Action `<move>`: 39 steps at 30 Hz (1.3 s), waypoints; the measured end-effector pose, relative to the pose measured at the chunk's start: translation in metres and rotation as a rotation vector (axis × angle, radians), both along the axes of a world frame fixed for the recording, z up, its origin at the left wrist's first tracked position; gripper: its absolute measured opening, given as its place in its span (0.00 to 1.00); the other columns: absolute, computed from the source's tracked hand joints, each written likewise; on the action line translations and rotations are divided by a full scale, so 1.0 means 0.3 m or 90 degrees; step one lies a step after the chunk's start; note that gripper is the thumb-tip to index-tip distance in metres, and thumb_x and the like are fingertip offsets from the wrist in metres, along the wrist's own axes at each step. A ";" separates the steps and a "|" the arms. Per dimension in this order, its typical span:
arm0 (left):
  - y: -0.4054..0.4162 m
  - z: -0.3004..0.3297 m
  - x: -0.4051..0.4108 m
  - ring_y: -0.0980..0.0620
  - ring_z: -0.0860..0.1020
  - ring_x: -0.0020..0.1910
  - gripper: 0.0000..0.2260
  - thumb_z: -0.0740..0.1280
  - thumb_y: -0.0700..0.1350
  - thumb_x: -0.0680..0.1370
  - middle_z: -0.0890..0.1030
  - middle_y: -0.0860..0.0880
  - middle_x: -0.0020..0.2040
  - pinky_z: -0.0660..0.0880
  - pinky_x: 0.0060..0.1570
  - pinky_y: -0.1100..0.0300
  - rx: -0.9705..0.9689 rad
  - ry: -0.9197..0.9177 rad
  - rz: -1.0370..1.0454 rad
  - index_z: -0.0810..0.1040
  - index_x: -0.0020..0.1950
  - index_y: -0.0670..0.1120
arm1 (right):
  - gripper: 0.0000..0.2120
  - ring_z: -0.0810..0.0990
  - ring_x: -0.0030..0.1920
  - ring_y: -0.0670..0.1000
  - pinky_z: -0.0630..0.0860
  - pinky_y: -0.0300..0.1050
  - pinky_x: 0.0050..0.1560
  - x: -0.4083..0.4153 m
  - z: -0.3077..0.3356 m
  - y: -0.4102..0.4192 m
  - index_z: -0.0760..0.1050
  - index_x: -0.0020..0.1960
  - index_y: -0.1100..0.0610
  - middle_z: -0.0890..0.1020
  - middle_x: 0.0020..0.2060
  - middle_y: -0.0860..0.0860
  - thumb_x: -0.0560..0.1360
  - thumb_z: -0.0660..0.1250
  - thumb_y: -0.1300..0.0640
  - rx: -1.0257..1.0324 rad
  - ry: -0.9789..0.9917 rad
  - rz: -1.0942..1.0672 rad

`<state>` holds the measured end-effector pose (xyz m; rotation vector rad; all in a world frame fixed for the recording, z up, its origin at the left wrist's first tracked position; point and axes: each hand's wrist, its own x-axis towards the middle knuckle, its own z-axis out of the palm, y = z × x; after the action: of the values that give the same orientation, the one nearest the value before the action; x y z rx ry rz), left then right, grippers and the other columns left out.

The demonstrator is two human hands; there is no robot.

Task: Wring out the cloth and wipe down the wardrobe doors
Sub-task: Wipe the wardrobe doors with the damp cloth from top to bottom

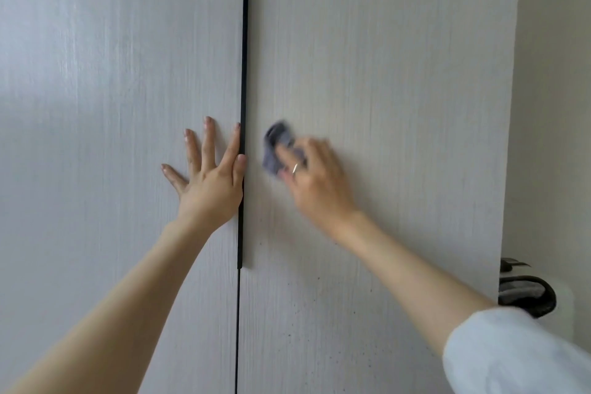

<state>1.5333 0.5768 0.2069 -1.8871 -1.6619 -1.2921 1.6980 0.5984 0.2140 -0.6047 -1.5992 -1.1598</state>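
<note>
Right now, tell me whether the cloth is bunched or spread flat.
Bunched: the cloth sits crumpled under the right hand, pressed against the right door.

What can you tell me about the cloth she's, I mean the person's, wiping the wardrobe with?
The cloth is small, grey-blue and soft-looking, bunched into a crumpled wad rather than spread flat. It is blurred, so its weave and wetness cannot be told. The right hand, which wears a ring, grips it and presses it against the right wardrobe door, just right of the dark gap between the doors. Part of it sticks out above the fingers.
</note>
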 end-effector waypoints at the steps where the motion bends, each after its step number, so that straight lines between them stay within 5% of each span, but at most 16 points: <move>1: 0.000 0.001 -0.002 0.48 0.31 0.74 0.21 0.42 0.54 0.82 0.31 0.55 0.75 0.34 0.66 0.33 0.000 -0.002 -0.005 0.38 0.73 0.66 | 0.08 0.76 0.41 0.54 0.75 0.47 0.37 -0.009 -0.098 0.002 0.80 0.52 0.57 0.79 0.41 0.53 0.74 0.66 0.58 -0.012 -0.081 -0.021; 4: -0.002 -0.003 -0.013 0.48 0.30 0.73 0.21 0.42 0.54 0.82 0.31 0.55 0.75 0.33 0.66 0.33 -0.007 0.013 -0.015 0.37 0.73 0.66 | 0.12 0.78 0.43 0.53 0.74 0.44 0.42 0.021 -0.295 -0.023 0.79 0.51 0.55 0.80 0.43 0.52 0.78 0.57 0.62 -0.020 -0.387 -0.050; 6: -0.001 -0.013 -0.021 0.48 0.30 0.74 0.22 0.43 0.54 0.82 0.31 0.55 0.75 0.34 0.66 0.33 -0.005 0.027 -0.012 0.37 0.73 0.66 | 0.16 0.79 0.43 0.56 0.71 0.46 0.43 0.044 -0.245 -0.026 0.81 0.52 0.57 0.80 0.42 0.54 0.79 0.54 0.64 0.006 -0.454 -0.037; 8: 0.002 -0.020 -0.026 0.47 0.31 0.74 0.22 0.43 0.54 0.82 0.31 0.55 0.75 0.35 0.67 0.34 -0.003 0.034 -0.006 0.37 0.73 0.65 | 0.12 0.79 0.42 0.59 0.72 0.50 0.42 0.040 -0.100 -0.009 0.80 0.55 0.61 0.80 0.43 0.58 0.76 0.61 0.63 0.029 -0.346 -0.034; 12: 0.003 -0.027 -0.027 0.48 0.30 0.73 0.22 0.42 0.54 0.82 0.30 0.55 0.75 0.34 0.67 0.34 -0.004 0.039 -0.002 0.36 0.73 0.66 | 0.23 0.75 0.43 0.63 0.75 0.53 0.42 -0.021 0.149 -0.016 0.74 0.61 0.65 0.77 0.45 0.61 0.69 0.70 0.59 -0.041 0.032 -0.046; 15: 0.005 -0.039 -0.033 0.48 0.31 0.74 0.22 0.42 0.54 0.82 0.31 0.55 0.75 0.35 0.68 0.35 0.000 0.043 -0.002 0.37 0.73 0.66 | 0.20 0.72 0.46 0.59 0.74 0.52 0.43 -0.066 0.095 -0.015 0.76 0.59 0.63 0.76 0.46 0.59 0.69 0.70 0.58 -0.064 0.080 -0.025; 22: -0.017 -0.139 -0.011 0.46 0.32 0.74 0.22 0.43 0.53 0.82 0.33 0.54 0.76 0.37 0.68 0.33 -0.018 0.015 0.008 0.38 0.74 0.65 | 0.14 0.72 0.49 0.54 0.71 0.46 0.45 -0.005 -0.513 -0.028 0.78 0.57 0.59 0.78 0.48 0.53 0.75 0.59 0.64 -0.075 -0.256 -0.051; 24: -0.024 -0.172 0.003 0.46 0.32 0.74 0.22 0.42 0.53 0.82 0.33 0.53 0.76 0.38 0.68 0.32 -0.034 -0.002 0.005 0.38 0.74 0.64 | 0.18 0.76 0.48 0.54 0.72 0.44 0.45 0.047 -0.549 -0.042 0.79 0.55 0.57 0.80 0.46 0.52 0.79 0.51 0.65 -0.073 -0.392 -0.050; 26: -0.029 -0.199 0.008 0.46 0.32 0.74 0.22 0.42 0.53 0.82 0.33 0.53 0.76 0.37 0.67 0.32 -0.043 -0.012 0.004 0.38 0.74 0.64 | 0.15 0.77 0.46 0.55 0.72 0.46 0.43 0.080 -0.483 -0.037 0.79 0.54 0.59 0.81 0.43 0.53 0.78 0.55 0.65 -0.061 -0.448 -0.057; 28: -0.026 -0.221 0.011 0.46 0.32 0.74 0.22 0.42 0.53 0.82 0.33 0.53 0.76 0.37 0.67 0.32 -0.042 -0.020 0.004 0.39 0.74 0.64 | 0.13 0.72 0.45 0.57 0.73 0.50 0.40 0.105 -0.363 -0.031 0.79 0.56 0.62 0.80 0.43 0.58 0.74 0.62 0.65 -0.033 -0.335 -0.051; 31: -0.024 -0.253 0.017 0.46 0.32 0.74 0.21 0.42 0.53 0.82 0.33 0.53 0.76 0.37 0.67 0.32 -0.034 -0.037 0.004 0.39 0.74 0.64 | 0.17 0.67 0.46 0.57 0.74 0.51 0.41 0.137 -0.209 -0.044 0.77 0.59 0.64 0.77 0.45 0.61 0.72 0.63 0.60 -0.080 -0.010 -0.022; 33: -0.027 -0.272 0.026 0.46 0.32 0.74 0.21 0.41 0.54 0.82 0.33 0.53 0.76 0.37 0.67 0.32 -0.036 -0.050 0.001 0.38 0.74 0.65 | 0.17 0.67 0.46 0.56 0.71 0.51 0.43 0.138 -0.268 -0.043 0.76 0.61 0.62 0.74 0.47 0.58 0.74 0.63 0.58 -0.106 0.054 0.003; 35: -0.030 -0.289 0.031 0.46 0.32 0.74 0.21 0.41 0.54 0.82 0.33 0.53 0.76 0.37 0.67 0.32 -0.041 -0.056 -0.002 0.37 0.73 0.65 | 0.16 0.70 0.47 0.57 0.71 0.51 0.43 0.133 -0.471 -0.034 0.74 0.63 0.60 0.72 0.49 0.56 0.77 0.61 0.59 -0.115 -0.073 -0.003; 37: -0.034 -0.310 0.032 0.46 0.32 0.74 0.21 0.41 0.54 0.82 0.32 0.53 0.76 0.37 0.67 0.32 -0.050 -0.060 -0.005 0.37 0.73 0.65 | 0.12 0.75 0.47 0.56 0.71 0.48 0.43 0.189 -0.681 -0.048 0.75 0.59 0.57 0.77 0.48 0.54 0.78 0.59 0.60 -0.111 -0.337 -0.053; 39: -0.034 -0.332 0.036 0.46 0.31 0.74 0.21 0.40 0.54 0.82 0.32 0.53 0.76 0.37 0.67 0.31 -0.049 -0.066 -0.005 0.36 0.73 0.65 | 0.12 0.79 0.45 0.54 0.69 0.45 0.43 0.259 -0.720 -0.076 0.77 0.54 0.56 0.80 0.44 0.51 0.80 0.55 0.59 -0.128 -0.495 -0.094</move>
<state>1.5441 0.5667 0.1073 -1.9018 -1.7803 -1.3687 1.7757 0.5756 -0.0020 -0.4189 -2.3796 -1.4556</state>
